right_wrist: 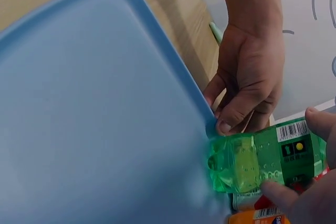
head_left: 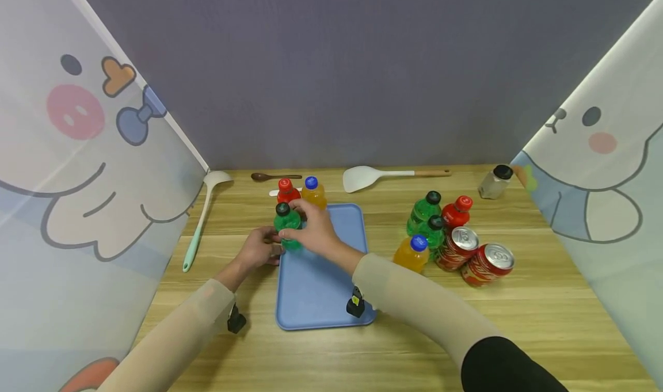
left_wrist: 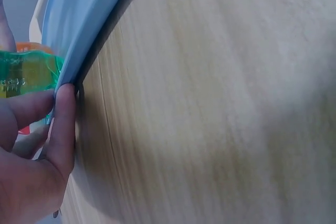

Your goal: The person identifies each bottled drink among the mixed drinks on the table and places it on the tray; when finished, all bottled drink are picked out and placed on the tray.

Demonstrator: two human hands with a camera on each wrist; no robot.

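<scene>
A green soda bottle [head_left: 288, 221] with a black cap stands at the far left part of the blue tray [head_left: 323, 288]. My right hand [head_left: 317, 231] holds this bottle between thumb and fingers; in the right wrist view the green bottle [right_wrist: 262, 156] shows its barcode. Beside it, my left hand [head_left: 259, 247] pinches the tray's left rim, its thumb and finger at the edge in the left wrist view. Just behind the green bottle are a red-capped bottle [head_left: 288, 191] and an orange drink bottle [head_left: 313, 192] with a blue cap.
At right stand green bottles [head_left: 426, 212], a red-capped bottle [head_left: 457, 212], an orange drink bottle [head_left: 411, 255] and two red cans [head_left: 487, 265]. A white spatula [head_left: 362, 178], wooden spoon [head_left: 269, 177] and shaker [head_left: 495, 182] lie along the back, a ladle [head_left: 203, 219] at left.
</scene>
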